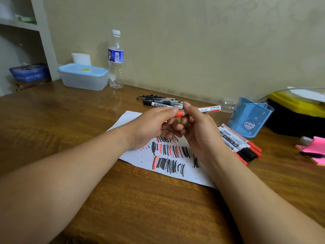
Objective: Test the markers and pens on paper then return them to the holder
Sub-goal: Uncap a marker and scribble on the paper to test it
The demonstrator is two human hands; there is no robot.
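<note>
A red whiteboard marker (209, 109) is held level above the paper. My left hand (154, 125) pinches its red cap end while my right hand (197, 127) grips the white barrel. Under both hands lies the white paper (130, 118), covered in black and red test strokes. Several red and black markers (241, 143) lie to the right of the paper. Farther back, more pens and a black marker (158, 100) lie in a bunch. The blue holder (249, 117) with a cat picture stands at the right.
A water bottle (115, 59) and a lidded plastic box (83, 76) stand at the back by the wall. A black and yellow case (295, 110) sits far right, with pink sticky notes (314, 148) in front. Everything rests on a wooden desk (70, 124).
</note>
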